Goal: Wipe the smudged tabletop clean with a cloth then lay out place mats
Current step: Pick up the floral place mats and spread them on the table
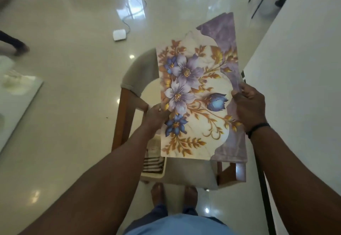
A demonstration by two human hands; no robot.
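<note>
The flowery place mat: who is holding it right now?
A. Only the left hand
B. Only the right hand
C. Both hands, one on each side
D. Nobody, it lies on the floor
C: the left hand grips the left edge of the place mat and the right hand grips its right edge, holding it up over a chair.

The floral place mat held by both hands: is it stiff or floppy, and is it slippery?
The place mat seems fairly stiff: held only at its side edges by the left hand and right hand, it stays flat. Its surface looks smooth, so perhaps slippery. Probably light.
</note>
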